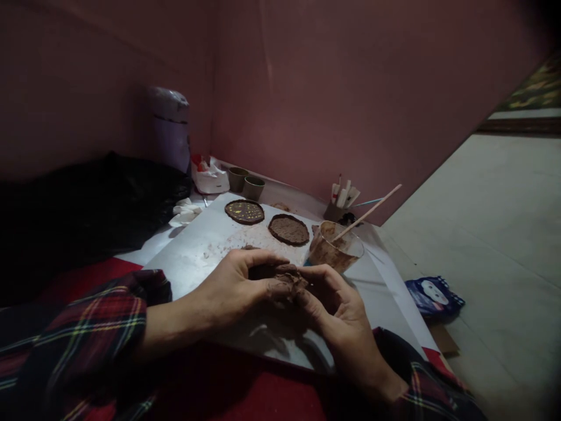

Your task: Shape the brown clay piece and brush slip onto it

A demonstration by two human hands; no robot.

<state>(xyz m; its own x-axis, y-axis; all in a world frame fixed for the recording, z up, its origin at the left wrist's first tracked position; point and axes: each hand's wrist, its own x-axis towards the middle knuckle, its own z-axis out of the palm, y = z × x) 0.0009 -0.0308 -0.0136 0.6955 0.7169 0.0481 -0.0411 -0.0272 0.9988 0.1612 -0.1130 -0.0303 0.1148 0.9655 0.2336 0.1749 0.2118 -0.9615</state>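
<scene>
Between my two hands is a lump of brown, clay-like material (pixel 291 282), rough and crumbly on its surface. My left hand (pixel 239 278) pinches it from the left with thumb and fingers, and its fingertips are smeared brown. From the right, my right hand (pixel 335 304) grips the same lump, thumb in front. Both hands are raised over the white board (pixel 193 263). Beyond them lie two flat, round, dark-brown discs with raised rims: one speckled with yellow (pixel 244 211), the other plain and rough (pixel 288 230). Part of the lump is hidden by my fingers.
A brown-smeared clear cup (pixel 335 248) with a wooden stick (pixel 368 213) stands just past my right hand. Two small dark cups (pixel 253 188), a holder with pens (pixel 344 199) and a white package (pixel 211 178) are at the back. A black bag (pixel 109 204) lies left.
</scene>
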